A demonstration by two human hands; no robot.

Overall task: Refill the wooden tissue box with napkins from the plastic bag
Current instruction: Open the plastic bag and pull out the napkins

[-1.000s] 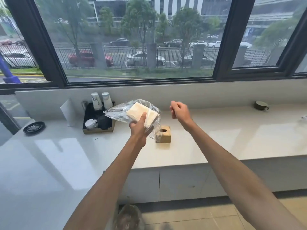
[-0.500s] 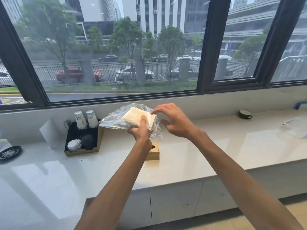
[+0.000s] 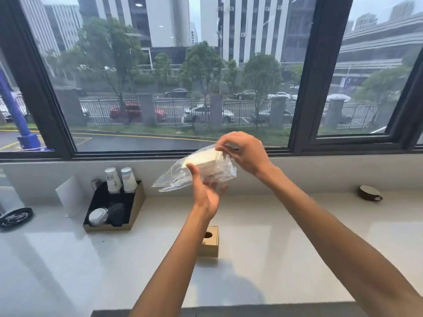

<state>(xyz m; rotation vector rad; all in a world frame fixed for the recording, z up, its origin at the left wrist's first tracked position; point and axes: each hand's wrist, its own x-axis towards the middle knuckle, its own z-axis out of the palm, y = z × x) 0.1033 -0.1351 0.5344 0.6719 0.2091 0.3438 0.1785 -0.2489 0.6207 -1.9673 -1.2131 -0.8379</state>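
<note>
Above the glossy white surface (image 3: pixel 251 259), in front of the window, both hands are raised and hold a clear crinkled plastic bag (image 3: pixel 174 179) with a stack of white folded napkins (image 3: pixel 201 160) inside. The left hand (image 3: pixel 206 193) is palm up under the bag, with the thumb pressed onto the top of the stack through the plastic. Its fingers curl beneath, and the fingertips show past the bag's lower edge. The right hand (image 3: pixel 246 153) is above and to the right, fingers curled down, pinching the plastic at the stack's upper right corner. Whether those fingertips are inside the bag or only on its outside cannot be told. The bag is tilted: the loose empty end trails down to the left and the napkin end sits higher at the right. The hands are close together, joined only through the bag. A small square wooden tissue box (image 3: pixel 211 244) stands on the surface directly below, well apart from the bag, with a round hole in its top and its left part hidden behind the left forearm. Further left, a brown cardboard tray with black lining (image 3: pixel 138 202) holds two stacks of patterned paper cups (image 3: pixel 113 180). A dark mug (image 3: pixel 369 193) sits far right near the wall, and a black round dish (image 3: pixel 16 217) lies at the left edge.
</note>
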